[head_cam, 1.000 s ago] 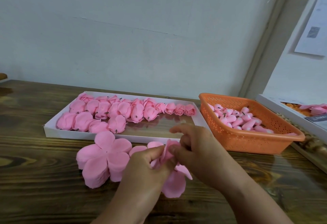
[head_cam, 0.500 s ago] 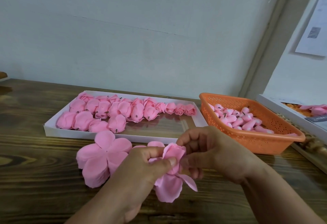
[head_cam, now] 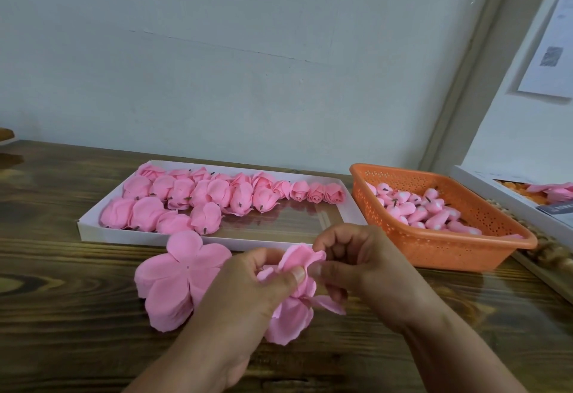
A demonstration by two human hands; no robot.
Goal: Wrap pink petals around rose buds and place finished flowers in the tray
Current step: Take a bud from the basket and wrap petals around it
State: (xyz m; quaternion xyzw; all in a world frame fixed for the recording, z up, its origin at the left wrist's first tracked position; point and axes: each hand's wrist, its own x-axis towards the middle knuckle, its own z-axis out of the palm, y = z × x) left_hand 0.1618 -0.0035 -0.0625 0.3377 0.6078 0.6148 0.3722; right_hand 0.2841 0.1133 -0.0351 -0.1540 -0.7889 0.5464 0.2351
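Pink petals pinched by fingers of left hand and right hand above the table.

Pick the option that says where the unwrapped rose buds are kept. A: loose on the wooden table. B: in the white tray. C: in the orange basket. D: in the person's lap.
C: the small rose buds lie heaped in the orange basket, while the white tray holds finished flowers.
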